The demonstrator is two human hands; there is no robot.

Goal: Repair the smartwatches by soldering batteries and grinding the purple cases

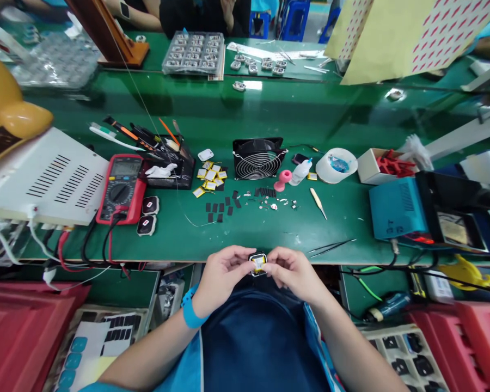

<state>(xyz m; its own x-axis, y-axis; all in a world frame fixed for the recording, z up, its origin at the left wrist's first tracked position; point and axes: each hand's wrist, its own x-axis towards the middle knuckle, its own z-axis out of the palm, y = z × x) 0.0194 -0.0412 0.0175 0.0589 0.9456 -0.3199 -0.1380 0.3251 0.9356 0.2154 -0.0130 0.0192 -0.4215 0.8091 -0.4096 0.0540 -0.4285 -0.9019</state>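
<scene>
A small square watch case (pixel 258 263) with a dark rim and a yellow-edged battery inside is held up at the bench's front edge. My left hand (pixel 233 270), with a blue band on its wrist, is closed on its left side, thumb over the face. From the right, my right hand (pixel 291 271) pinches the same case between thumb and fingers. Beyond the hands lie black adhesive pads (pixel 219 208) and small loose parts (pixel 274 206). A pile of yellow-edged batteries (pixel 210 177) sits farther back. Tweezers (pixel 332 247) rest to the right of my hands.
A small fan (pixel 258 159) stands mid-bench, beside a pink dispenser (pixel 283 180) and a white tub (pixel 336 166). On the left are a red multimeter (pixel 120 188) and two watch cases (pixel 147 224). A teal soldering station (pixel 399 208) occupies the right. People sit across the bench.
</scene>
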